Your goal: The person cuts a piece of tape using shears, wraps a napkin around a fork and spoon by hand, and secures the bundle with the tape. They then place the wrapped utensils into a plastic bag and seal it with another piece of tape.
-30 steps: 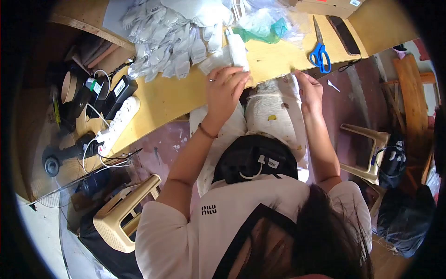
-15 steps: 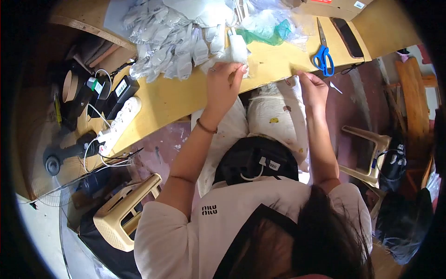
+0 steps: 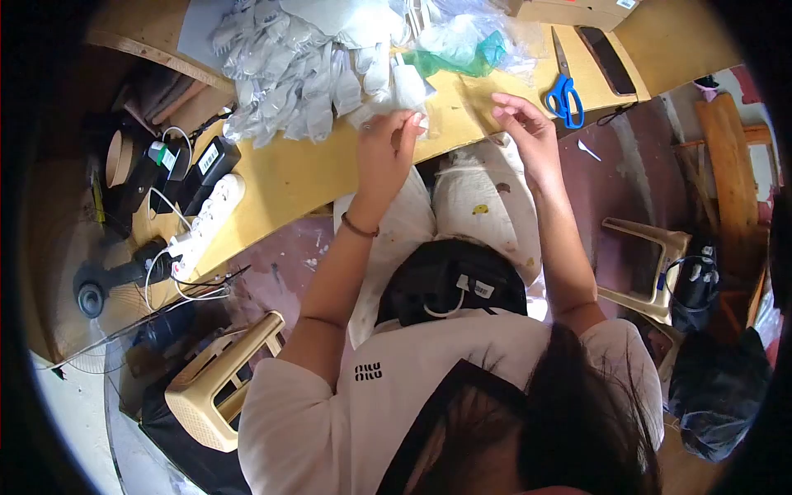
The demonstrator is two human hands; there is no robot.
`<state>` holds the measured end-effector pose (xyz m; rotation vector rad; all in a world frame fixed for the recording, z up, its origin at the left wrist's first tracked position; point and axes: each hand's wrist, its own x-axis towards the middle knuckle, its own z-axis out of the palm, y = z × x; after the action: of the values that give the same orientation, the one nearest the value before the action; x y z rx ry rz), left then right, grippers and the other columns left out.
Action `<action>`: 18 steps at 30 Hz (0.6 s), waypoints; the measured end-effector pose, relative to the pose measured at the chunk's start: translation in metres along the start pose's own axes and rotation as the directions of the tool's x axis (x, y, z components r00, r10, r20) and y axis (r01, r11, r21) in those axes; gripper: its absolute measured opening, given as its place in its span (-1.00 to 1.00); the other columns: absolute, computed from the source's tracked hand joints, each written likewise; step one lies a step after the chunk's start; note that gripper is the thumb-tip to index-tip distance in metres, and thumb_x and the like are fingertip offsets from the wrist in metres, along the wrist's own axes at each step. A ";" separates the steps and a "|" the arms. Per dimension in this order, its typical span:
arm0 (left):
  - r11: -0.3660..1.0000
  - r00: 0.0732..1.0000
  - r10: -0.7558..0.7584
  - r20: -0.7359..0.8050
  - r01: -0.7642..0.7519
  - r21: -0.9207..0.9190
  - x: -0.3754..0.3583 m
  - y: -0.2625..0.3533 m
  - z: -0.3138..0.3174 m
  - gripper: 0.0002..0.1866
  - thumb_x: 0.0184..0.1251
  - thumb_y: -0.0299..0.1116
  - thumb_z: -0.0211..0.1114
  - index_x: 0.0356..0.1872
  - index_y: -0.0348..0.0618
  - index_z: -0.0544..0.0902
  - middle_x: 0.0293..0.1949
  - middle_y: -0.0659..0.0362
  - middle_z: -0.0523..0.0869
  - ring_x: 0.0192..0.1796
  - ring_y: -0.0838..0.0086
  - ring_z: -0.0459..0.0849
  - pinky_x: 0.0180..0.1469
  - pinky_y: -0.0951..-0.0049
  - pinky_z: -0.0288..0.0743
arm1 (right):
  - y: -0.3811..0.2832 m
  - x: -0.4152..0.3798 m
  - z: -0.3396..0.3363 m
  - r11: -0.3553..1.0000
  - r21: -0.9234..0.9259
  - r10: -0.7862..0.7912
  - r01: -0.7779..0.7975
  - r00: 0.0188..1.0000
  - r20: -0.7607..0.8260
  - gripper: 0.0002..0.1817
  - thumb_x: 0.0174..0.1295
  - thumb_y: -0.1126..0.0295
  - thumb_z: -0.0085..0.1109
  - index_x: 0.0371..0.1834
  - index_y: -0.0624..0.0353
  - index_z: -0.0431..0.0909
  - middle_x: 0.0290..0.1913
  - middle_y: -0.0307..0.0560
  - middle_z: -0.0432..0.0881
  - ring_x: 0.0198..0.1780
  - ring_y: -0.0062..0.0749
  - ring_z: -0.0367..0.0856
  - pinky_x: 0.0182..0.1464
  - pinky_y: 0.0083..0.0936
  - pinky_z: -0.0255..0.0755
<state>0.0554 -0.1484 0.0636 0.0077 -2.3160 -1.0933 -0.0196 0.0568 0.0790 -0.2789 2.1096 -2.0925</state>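
Observation:
My left hand (image 3: pixel 388 144) is closed at the table's front edge, with thumb and forefinger pinched on the near end of a white packet (image 3: pixel 410 87) in clear plastic. The packet's contents cannot be made out. Just behind it spreads a large heap of similar white plastic-wrapped packets (image 3: pixel 309 82). My right hand (image 3: pixel 530 140) is raised to the right, over the table edge, fingers loosely curved and apart from the thumb; nothing shows in it. Blue-handled scissors (image 3: pixel 564 97) lie nearest to that hand, on the table (image 3: pixel 276 194).
Thin clear and green plastic bags (image 3: pixel 466 54) lie at the back. A phone (image 3: pixel 606 59) rests right of the scissors. A power strip (image 3: pixel 208 223) with cables, a black box (image 3: pixel 216 165) and a small fan (image 3: pixel 103 289) stand left. Plastic stools (image 3: pixel 223 384) flank me.
My right hand has risen forward and left, its pinched fingers loosening apart. My left hand keeps its pinch near the white packet, and the view has shifted slightly.

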 end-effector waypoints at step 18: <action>0.994 0.997 -0.068 0.024 0.070 -0.081 -0.009 -0.006 -0.002 -0.86 0.30 -0.39 0.22 -0.27 -0.22 0.67 -0.44 0.16 0.73 -0.36 0.48 0.62 -0.23 0.50 0.43 | -0.016 0.003 -0.031 0.959 0.283 0.043 -0.018 0.996 -0.083 -0.79 0.27 0.32 0.04 -0.18 0.12 0.62 -0.31 -0.34 0.52 -0.20 -0.64 0.38 -0.12 -0.64 0.24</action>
<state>0.0627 -0.1509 0.0557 0.0455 -2.3031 -1.2275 -0.0296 0.0857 0.0951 -0.1182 1.8108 -2.3891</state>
